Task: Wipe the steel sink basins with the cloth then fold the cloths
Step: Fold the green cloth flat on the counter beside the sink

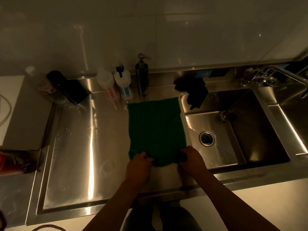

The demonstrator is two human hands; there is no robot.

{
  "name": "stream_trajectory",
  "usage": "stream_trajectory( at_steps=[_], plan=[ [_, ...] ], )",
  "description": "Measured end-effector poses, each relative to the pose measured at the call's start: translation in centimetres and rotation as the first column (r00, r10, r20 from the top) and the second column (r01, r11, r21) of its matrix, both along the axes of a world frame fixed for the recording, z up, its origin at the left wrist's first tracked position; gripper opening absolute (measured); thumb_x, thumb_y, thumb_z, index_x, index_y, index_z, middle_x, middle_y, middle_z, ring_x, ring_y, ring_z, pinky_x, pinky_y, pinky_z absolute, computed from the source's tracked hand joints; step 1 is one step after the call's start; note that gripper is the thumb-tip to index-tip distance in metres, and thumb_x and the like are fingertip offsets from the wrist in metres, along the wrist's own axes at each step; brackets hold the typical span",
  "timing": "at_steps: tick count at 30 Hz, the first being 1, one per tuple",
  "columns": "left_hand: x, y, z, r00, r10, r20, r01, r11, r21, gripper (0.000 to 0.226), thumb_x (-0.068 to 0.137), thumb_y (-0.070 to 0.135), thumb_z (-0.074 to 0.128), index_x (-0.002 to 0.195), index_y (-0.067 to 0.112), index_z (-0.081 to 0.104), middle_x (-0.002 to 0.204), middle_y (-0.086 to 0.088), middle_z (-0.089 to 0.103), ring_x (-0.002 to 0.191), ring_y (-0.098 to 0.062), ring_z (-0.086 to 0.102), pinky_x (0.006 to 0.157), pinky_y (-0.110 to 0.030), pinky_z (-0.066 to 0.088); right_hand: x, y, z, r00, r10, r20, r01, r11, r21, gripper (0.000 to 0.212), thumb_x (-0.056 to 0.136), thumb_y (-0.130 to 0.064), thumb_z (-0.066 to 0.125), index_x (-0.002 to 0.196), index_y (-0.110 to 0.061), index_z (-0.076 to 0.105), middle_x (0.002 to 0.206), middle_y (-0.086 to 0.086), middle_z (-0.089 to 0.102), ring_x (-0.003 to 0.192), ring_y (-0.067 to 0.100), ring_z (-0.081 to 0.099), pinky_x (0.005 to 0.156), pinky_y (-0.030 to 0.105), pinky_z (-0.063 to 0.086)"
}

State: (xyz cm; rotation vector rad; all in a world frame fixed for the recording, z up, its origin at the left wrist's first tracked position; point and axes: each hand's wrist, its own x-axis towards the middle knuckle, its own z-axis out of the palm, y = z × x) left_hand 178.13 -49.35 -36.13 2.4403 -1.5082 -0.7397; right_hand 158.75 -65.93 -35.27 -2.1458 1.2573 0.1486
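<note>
A green cloth (155,129) lies spread flat on the steel drainboard (80,147), just left of the sink basin (250,130). My left hand (138,165) pinches the cloth's near left corner. My right hand (191,160) pinches its near right corner. A dark cloth (194,92) is draped over the basin's back left rim, partly hanging into the basin.
A steel soap pump (142,75), two white bottles (116,84) and a dark bottle (68,87) stand along the back of the drainboard. The tap (273,75) is at the back right. A white cutting board (10,105) lies at the left. A red object (11,162) sits at the left edge.
</note>
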Motion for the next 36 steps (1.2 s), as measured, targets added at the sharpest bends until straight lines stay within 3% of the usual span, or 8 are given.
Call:
stream_trajectory(
  at_steps=[6, 12, 15, 19, 23, 25, 28, 36],
  plan=[
    [2.5, 0.7, 2.2, 0.857, 0.394, -0.331, -0.473, 0.856, -0.207, 0.018, 0.104, 0.014, 0.058, 0.117, 0.009, 0.069, 0.117, -0.010, 0.068, 0.111, -0.029, 0.063, 0.099, -0.039, 0.048, -0.9, -1.6, 0.7, 0.999, -0.006, -0.035, 0.009, 0.994, 0.107, 0.050, 0.075, -0.003, 0.079, 0.121, -0.022, 0.071, 0.117, -0.002, 0.068, 0.103, 0.013, 0.065, 0.087, 0.018, 0.048],
    [5.8, 1.2, 4.8, 0.679, 0.497, -0.541, -0.681, 0.701, -0.211, 0.015, 0.103, 0.023, 0.061, 0.092, 0.019, 0.070, 0.088, 0.000, 0.073, 0.085, -0.017, 0.068, 0.078, -0.033, 0.053, -0.4, -2.6, 1.8, 0.999, -0.021, -0.025, 0.022, 0.998, 0.058, 0.042, 0.070, -0.011, 0.085, 0.110, -0.022, 0.075, 0.097, -0.008, 0.062, 0.089, 0.009, 0.060, 0.074, 0.015, 0.042],
    [6.9, 0.8, 5.7, 0.680, 0.502, -0.535, -0.700, 0.663, -0.267, 0.023, 0.103, 0.027, 0.061, 0.083, 0.019, 0.068, 0.078, 0.000, 0.071, 0.074, -0.007, 0.065, 0.063, -0.011, 0.044, 0.2, -3.1, 2.6, 1.000, -0.021, 0.010, 0.020, 0.999, 0.042, 0.036, 0.073, -0.016, 0.087, 0.107, -0.020, 0.077, 0.096, -0.008, 0.060, 0.087, 0.008, 0.056, 0.068, 0.011, 0.036],
    [7.9, 0.0, 6.2, 0.696, 0.507, -0.508, -0.693, 0.661, -0.290, 0.027, 0.104, 0.033, 0.059, 0.079, 0.023, 0.064, 0.070, 0.004, 0.064, 0.062, -0.001, 0.056, 0.057, -0.016, 0.041, 0.9, -3.7, 4.3, 0.998, 0.044, 0.049, -0.046, 0.998, 0.048, 0.026, 0.070, -0.009, 0.086, 0.084, -0.023, 0.071, 0.104, -0.005, 0.054, 0.098, 0.015, 0.055, 0.081, 0.028, 0.049],
    [8.1, -0.4, 6.4, 0.717, 0.406, -0.567, -0.632, 0.722, -0.282, 0.016, 0.104, 0.023, 0.058, 0.103, 0.031, 0.072, 0.079, 0.016, 0.068, 0.070, 0.006, 0.060, 0.065, -0.018, 0.049, 1.5, -3.8, 4.5, 0.996, 0.031, 0.083, -0.038, 0.996, 0.082, 0.033, 0.069, 0.010, 0.068, 0.077, -0.021, 0.059, 0.099, 0.002, 0.060, 0.094, 0.024, 0.061, 0.081, 0.040, 0.056],
    [8.2, -0.4, 6.3, 0.766, 0.341, -0.545, -0.554, 0.781, -0.290, 0.029, 0.106, 0.015, 0.054, 0.121, 0.033, 0.072, 0.099, 0.016, 0.071, 0.088, 0.008, 0.062, 0.079, -0.011, 0.049, 1.7, -3.8, 3.9, 0.999, -0.006, 0.044, 0.001, 0.993, 0.119, 0.025, 0.076, 0.002, 0.072, 0.087, -0.019, 0.063, 0.101, 0.001, 0.063, 0.094, 0.022, 0.062, 0.081, 0.036, 0.056],
    [8.3, -0.2, 6.0, 0.772, 0.337, -0.539, -0.521, 0.821, -0.234, 0.033, 0.103, 0.008, 0.058, 0.132, 0.020, 0.069, 0.126, -0.002, 0.068, 0.115, -0.016, 0.063, 0.100, -0.032, 0.052, 1.9, -3.6, 2.9, 0.993, -0.075, 0.093, 0.061, 0.988, 0.143, 0.014, 0.086, -0.011, 0.074, 0.096, -0.018, 0.068, 0.102, 0.000, 0.066, 0.094, 0.019, 0.063, 0.080, 0.031, 0.053],
    [8.8, -0.1, 4.9, 0.891, 0.349, -0.290, -0.426, 0.864, -0.268, 0.031, 0.089, 0.016, 0.079, 0.119, 0.019, 0.074, 0.100, -0.002, 0.061, 0.092, -0.022, 0.064, 0.087, -0.040, 0.056, 2.1, -3.9, 3.0, 0.969, -0.130, 0.211, 0.117, 0.991, 0.071, 0.009, 0.092, -0.020, 0.069, 0.099, -0.025, 0.067, 0.098, -0.009, 0.060, 0.085, 0.008, 0.058, 0.070, 0.015, 0.044]
  ],
)
